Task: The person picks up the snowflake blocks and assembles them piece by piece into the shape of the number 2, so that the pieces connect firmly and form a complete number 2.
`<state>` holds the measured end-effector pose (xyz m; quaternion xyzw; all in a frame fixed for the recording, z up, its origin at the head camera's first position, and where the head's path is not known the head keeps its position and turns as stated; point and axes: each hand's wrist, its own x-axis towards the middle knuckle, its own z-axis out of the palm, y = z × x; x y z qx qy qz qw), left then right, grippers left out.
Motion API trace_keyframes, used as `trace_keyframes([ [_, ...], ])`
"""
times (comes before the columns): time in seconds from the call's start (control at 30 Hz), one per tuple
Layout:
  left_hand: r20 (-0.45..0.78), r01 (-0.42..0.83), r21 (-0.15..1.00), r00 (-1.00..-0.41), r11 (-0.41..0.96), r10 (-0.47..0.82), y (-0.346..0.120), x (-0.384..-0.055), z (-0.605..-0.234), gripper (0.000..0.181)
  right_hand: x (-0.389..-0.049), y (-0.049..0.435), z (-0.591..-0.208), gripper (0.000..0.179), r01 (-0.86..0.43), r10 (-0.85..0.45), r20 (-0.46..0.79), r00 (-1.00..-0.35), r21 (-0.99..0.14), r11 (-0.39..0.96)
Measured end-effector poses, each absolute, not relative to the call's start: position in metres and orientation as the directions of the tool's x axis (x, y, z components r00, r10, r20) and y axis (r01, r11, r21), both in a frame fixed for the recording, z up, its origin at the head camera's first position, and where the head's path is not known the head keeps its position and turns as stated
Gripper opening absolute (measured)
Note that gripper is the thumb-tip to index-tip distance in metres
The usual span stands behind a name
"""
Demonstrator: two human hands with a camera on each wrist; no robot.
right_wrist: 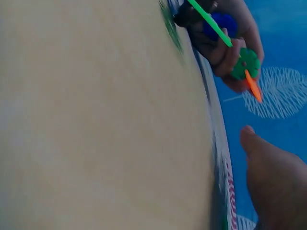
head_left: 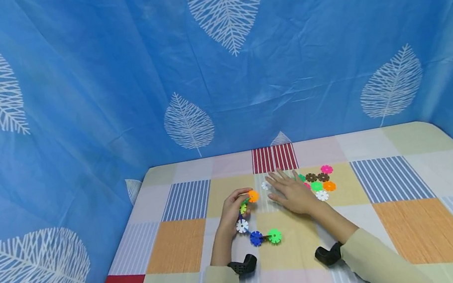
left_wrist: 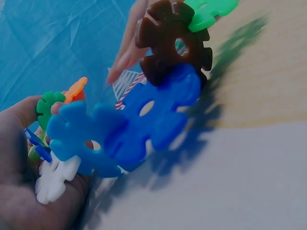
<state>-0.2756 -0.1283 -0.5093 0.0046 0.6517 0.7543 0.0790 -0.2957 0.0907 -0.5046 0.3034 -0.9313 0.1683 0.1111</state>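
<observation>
My left hand (head_left: pixel 229 214) holds a curved chain of interlocking plastic snowflake discs. An orange disc (head_left: pixel 253 196) stands at its far end, by the fingertips. From the hand the chain runs through a white disc (head_left: pixel 242 226), a light blue disc (left_wrist: pixel 84 139), a dark blue disc (left_wrist: pixel 153 115) and a brown disc (left_wrist: pixel 175 40) to a bright green disc (head_left: pixel 275 236). My right hand (head_left: pixel 294 195) reaches over the table with its fingers spread, and nothing shows in its grasp. A pale disc (head_left: pixel 265 185) lies beside its fingertips; whether they touch cannot be told.
Loose discs lie right of my right hand: a pink one (head_left: pixel 326 169), a brown one (head_left: pixel 311 177), an orange one (head_left: pixel 329 186), a white one (head_left: pixel 322 195) and several more, partly hidden. A patchwork cloth (head_left: pixel 181 245) covers the table. Behind hangs a blue leaf-patterned curtain (head_left: pixel 309 71).
</observation>
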Motion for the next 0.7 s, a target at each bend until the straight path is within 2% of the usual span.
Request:
trace_keyframes([
  [0.1, -0.090, -0.108, 0.983, -0.988, -0.149, 0.125, -0.128, -0.276, -0.510, 0.030, -0.293, 0.083, -0.504, 0.055, -0.621, -0.579, 0.227, -0.783, -0.239, 0.746],
  [0.17, -0.081, -0.100, 0.983, -0.989, -0.153, 0.128, -0.128, -0.275, -0.510, 0.029, -0.289, 0.084, -0.507, 0.054, -0.613, -0.573, 0.219, -0.790, -0.251, 0.749],
  [0.33, -0.068, -0.083, 0.987, -0.991, -0.135, 0.117, -0.121, -0.274, -0.510, 0.030, -0.273, 0.109, -0.515, 0.044, -0.596, -0.502, 0.339, -0.795, -0.282, 0.752],
  [0.53, -0.089, -0.118, 0.974, -0.985, -0.196, 0.149, -0.104, -0.273, -0.506, 0.035, -0.259, 0.131, -0.518, 0.026, -0.625, -0.448, 0.493, -0.746, -0.286, 0.727],
  [0.7, -0.088, -0.142, 0.969, -0.964, -0.204, 0.251, -0.085, -0.265, -0.501, 0.035, -0.257, 0.137, -0.518, 0.033, -0.615, -0.418, 0.534, -0.735, -0.263, 0.744],
])
